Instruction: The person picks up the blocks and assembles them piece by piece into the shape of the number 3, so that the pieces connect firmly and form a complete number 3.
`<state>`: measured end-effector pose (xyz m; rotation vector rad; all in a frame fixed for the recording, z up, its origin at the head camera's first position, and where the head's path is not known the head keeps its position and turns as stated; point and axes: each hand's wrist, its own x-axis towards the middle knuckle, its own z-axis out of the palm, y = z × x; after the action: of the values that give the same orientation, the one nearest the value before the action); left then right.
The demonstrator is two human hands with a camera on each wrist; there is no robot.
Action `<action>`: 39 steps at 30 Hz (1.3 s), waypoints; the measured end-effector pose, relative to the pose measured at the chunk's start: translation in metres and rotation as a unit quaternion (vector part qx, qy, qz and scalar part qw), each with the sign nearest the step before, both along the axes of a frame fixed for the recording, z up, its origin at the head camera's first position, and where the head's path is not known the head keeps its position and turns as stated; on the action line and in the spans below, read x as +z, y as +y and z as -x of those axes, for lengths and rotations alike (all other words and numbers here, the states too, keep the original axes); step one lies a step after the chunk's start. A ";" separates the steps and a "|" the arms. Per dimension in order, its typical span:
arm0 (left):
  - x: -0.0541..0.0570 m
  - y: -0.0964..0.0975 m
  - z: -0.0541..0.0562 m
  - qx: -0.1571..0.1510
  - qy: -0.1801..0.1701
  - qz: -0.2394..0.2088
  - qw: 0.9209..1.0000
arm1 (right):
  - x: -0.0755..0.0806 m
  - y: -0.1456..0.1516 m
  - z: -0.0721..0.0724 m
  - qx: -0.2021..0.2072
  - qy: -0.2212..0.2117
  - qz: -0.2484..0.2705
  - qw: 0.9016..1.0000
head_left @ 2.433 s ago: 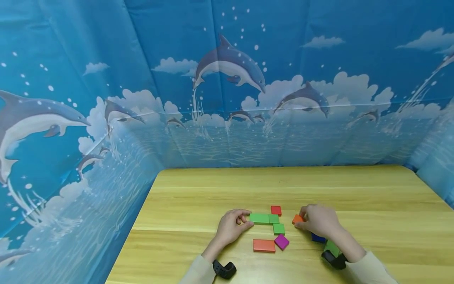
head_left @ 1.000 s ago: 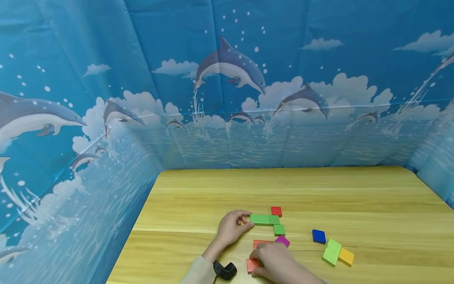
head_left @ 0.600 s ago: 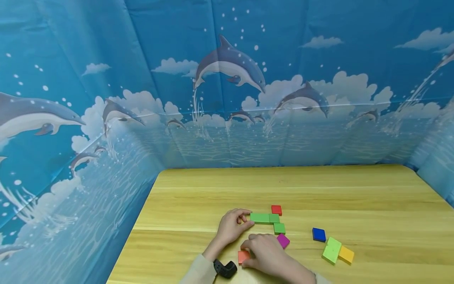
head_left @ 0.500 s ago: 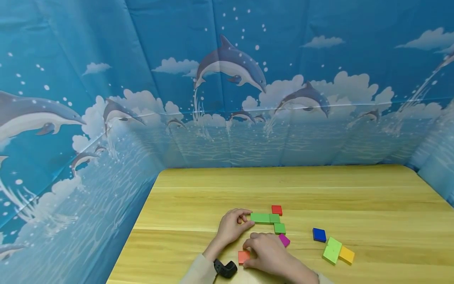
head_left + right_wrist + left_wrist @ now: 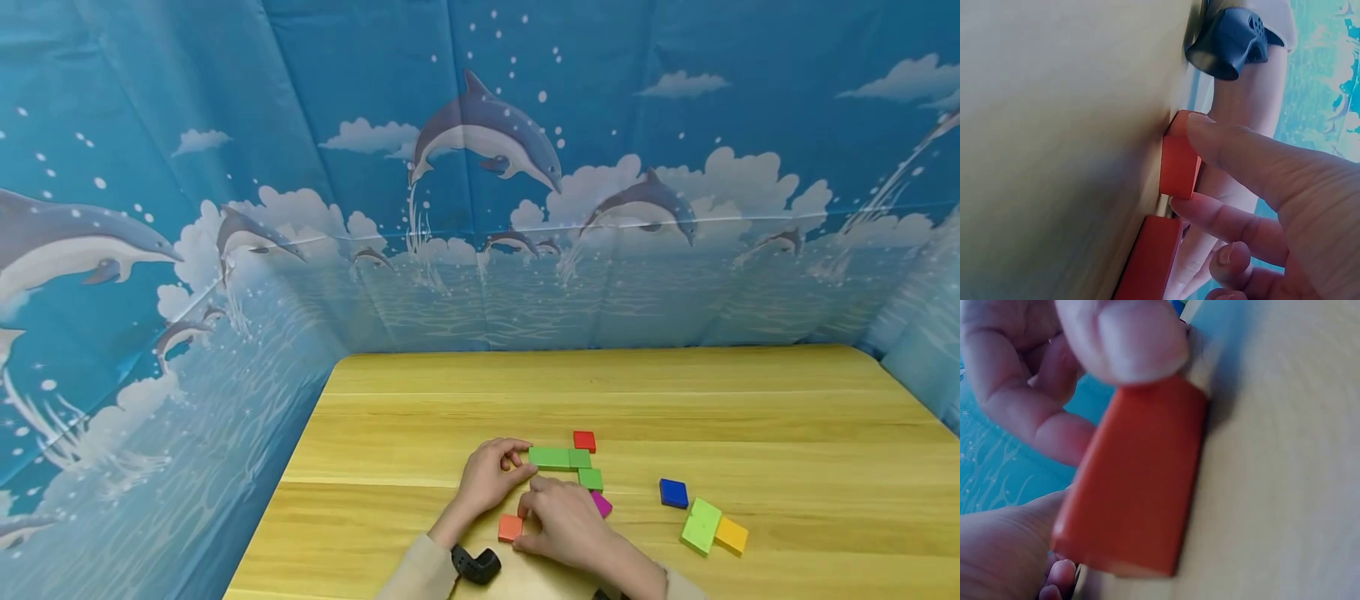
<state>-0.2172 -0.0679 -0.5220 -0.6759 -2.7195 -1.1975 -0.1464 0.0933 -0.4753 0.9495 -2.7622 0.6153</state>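
In the head view my left hand [image 5: 486,482] has thumb and index finger at the left end of a long green block [image 5: 550,458], pinching its corners. My right hand [image 5: 568,521] pinches a small orange-red square block [image 5: 510,528] on the table. The right wrist view shows that block [image 5: 1177,164] between thumb and index finger, just apart from a longer red block [image 5: 1150,259]. That longer block is hidden behind my right hand in the head view. An orange-red block [image 5: 1135,481] looms large in the left wrist view, partly behind my thumb; which one, I cannot tell.
Two small green blocks [image 5: 590,479] adjoin the long green one, with a red block [image 5: 584,442] behind them. A purple block [image 5: 602,504] is partly covered by my right hand. Blue [image 5: 672,493], light green [image 5: 701,527] and yellow-orange [image 5: 731,536] blocks lie to the right.
My right hand has carried the small orange-red block leftward from the right side, toward the front. In the last half second it has shifted slightly away from me. The left hand has stayed put.
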 end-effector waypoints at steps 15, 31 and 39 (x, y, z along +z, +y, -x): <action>-0.001 0.000 0.001 0.003 -0.003 0.005 1.000 | -0.001 0.004 0.010 -0.026 -0.024 0.022 0.999; -0.003 0.000 0.002 0.005 -0.002 0.003 1.000 | -0.007 0.008 0.010 -0.059 -0.031 0.040 0.997; -0.001 0.000 0.002 0.005 -0.005 0.005 1.000 | -0.008 0.009 0.010 -0.066 -0.024 0.037 0.997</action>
<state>-0.2188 -0.0680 -0.5229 -0.6583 -2.7365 -1.1886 -0.1566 0.1018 -0.4831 0.7393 -2.7948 0.7226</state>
